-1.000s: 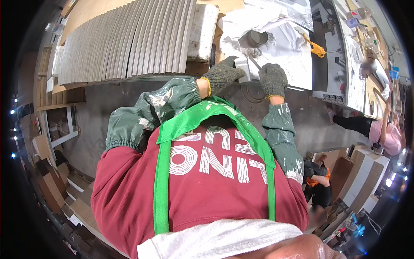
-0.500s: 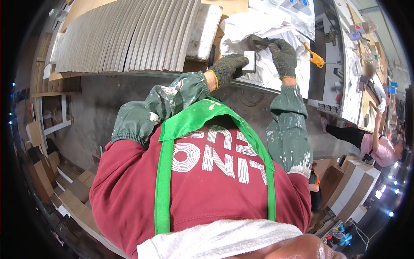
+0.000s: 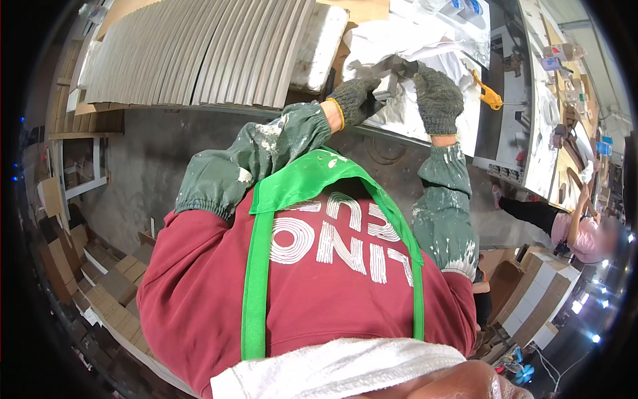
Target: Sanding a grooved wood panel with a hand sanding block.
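Note:
In my gloved left hand (image 3: 357,101) is a small block (image 3: 385,87) with a pale face and grey sides, tilted over the table's near edge. The fingers are closed round its left side. To its right, my gloved right hand (image 3: 438,101) has its fingers curled at the end of a dark grey strip (image 3: 395,65), which looks bent. The strip lies just beyond the block, and I cannot tell whether they touch. Crumpled white sheeting (image 3: 425,40) spreads beneath both hands. Both gloves are dark knit with yellow cuffs.
Long grey slats (image 3: 199,56) stand in a row at the left, beside a white-smeared slab (image 3: 320,46). A yellow-handled tool (image 3: 490,97) lies right of my right hand. Another person (image 3: 585,233) works at the far-right bench. Cardboard boxes (image 3: 538,296) stand lower right.
The block in my left hand has tilted, now showing more of its grey side. My right hand has shifted slightly right and nearer, its fingers still at the strip's end.

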A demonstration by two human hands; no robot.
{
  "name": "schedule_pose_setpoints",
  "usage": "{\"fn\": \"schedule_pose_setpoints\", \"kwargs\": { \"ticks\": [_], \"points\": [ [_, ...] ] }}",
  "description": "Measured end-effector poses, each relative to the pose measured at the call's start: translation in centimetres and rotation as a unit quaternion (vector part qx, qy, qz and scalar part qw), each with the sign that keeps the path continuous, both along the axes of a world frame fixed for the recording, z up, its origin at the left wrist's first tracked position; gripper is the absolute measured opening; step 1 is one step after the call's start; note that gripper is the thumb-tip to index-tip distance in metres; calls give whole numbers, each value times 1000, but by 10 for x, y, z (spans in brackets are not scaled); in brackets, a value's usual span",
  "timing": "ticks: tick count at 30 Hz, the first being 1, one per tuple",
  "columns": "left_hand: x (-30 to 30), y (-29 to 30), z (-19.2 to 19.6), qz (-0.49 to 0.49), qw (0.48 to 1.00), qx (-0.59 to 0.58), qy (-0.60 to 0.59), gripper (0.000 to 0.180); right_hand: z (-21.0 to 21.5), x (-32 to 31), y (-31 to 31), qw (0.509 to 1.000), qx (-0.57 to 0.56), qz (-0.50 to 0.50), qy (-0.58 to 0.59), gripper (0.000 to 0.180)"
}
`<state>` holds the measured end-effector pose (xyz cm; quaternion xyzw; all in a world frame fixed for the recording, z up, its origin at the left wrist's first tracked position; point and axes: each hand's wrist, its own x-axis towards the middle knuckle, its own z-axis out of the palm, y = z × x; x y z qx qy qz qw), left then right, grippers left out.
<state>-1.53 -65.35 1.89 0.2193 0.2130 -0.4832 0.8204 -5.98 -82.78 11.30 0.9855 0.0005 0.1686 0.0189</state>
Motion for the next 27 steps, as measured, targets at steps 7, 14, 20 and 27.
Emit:
{"fn": "schedule_pose_setpoints", "kwargs": {
  "ticks": [7,14,20,27],
  "points": [
    [-1,4,34,15,1000,-21,8,12,4,-11,-4,998,16,40,-34,23],
    [1,1,28,25,999,-37,-1,12,8,-13,-5,992,77,56,-87,17],
    [2,-1,16,26,998,-47,13,14,16,-22,-6,908,417,-35,-33,21],
    [4,11,11,-19,996,-83,8,18,11,-20,-4,690,689,-202,89,20]
  ]
}}
